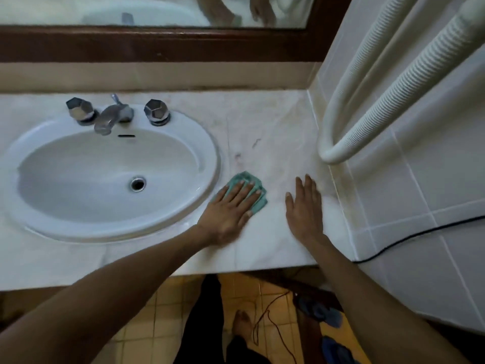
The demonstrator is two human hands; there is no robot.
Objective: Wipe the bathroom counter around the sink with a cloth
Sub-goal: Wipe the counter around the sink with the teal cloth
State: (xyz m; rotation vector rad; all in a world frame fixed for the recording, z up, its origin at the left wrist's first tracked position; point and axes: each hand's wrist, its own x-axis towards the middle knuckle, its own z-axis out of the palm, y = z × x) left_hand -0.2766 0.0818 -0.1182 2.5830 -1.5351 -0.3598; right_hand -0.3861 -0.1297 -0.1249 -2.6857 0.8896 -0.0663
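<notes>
I see a chrome faucet (pixel 113 115) between two faceted knobs (pixel 80 110) (pixel 156 111), wood-framed mirror (pixel 157 10) above, ribbed white hose (pixel 388 93) looped on the tiled wall (pixel 420 179), black cable (pixel 420 233) across it, blue sandals (pixel 319 310) on the yellow floor tiles (pixel 147 319).

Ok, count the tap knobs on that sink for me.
2. One knob sits left of the spout, the other knob right of it, both on the sink's back rim. None looks hidden.
</notes>
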